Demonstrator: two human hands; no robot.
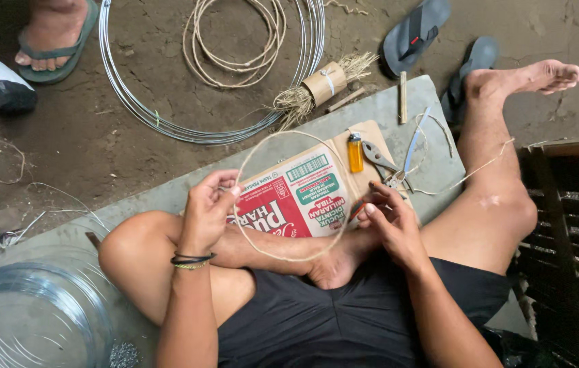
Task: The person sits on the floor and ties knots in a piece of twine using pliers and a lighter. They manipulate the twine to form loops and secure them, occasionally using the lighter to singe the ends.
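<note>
Ring: a thin cane hoop (289,197) spans between both hands, over a flattened carton (303,197).
Left hand (206,208): pinches the hoop's left side.
Right hand (390,221): fingers pinch its right side.

Soft, even daylight, faint shadows, sharp at the centre, with wide-angle bending and dimness toward the edges.
</note>
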